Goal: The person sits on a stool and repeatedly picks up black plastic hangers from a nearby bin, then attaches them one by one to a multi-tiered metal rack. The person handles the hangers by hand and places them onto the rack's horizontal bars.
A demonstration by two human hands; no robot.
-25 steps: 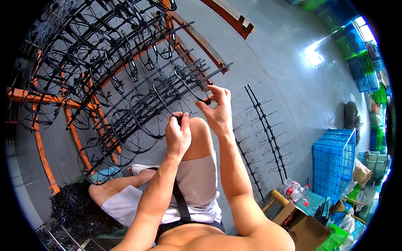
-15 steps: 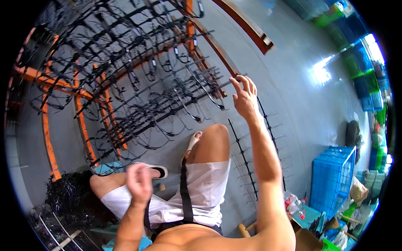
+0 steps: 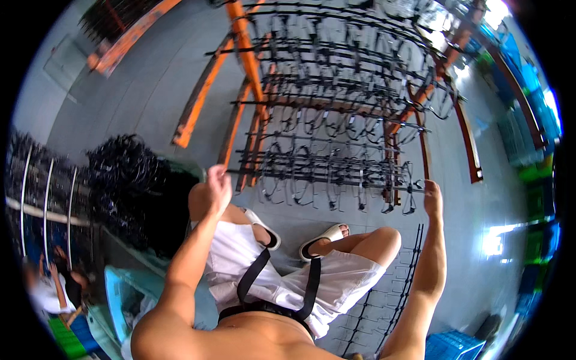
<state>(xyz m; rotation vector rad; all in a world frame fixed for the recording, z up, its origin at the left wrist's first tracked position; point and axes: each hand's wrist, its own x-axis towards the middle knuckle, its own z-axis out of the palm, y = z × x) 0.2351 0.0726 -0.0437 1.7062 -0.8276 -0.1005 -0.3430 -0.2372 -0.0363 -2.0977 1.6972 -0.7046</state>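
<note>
In front of me a long black rod (image 3: 336, 179) lies level across the front of an orange rack, with looped black cable parts (image 3: 362, 191) hanging from it. My left hand (image 3: 219, 191) is closed around the rod's left end, thumb and fingers pinched together. At the other end, my right hand (image 3: 433, 197) is closed at the rod's right tip, its fingers partly hidden by the back of the hand. Both arms reach forward, one on each side of my knees.
The orange rack (image 3: 243, 51) carries several rows of black rods with hanging parts. A heap of black strips (image 3: 126, 171) stands at my left, near a light blue bin (image 3: 123, 288). Rods with pins (image 3: 411, 264) lie on the floor at right, beyond them a blue crate (image 3: 453, 345). Another person (image 3: 57, 288) sits far left.
The view has swung left, bringing the rack to the centre. My left hand has gone from above my lap to the rod's left end. My right hand, open before, has closed at its right end.
</note>
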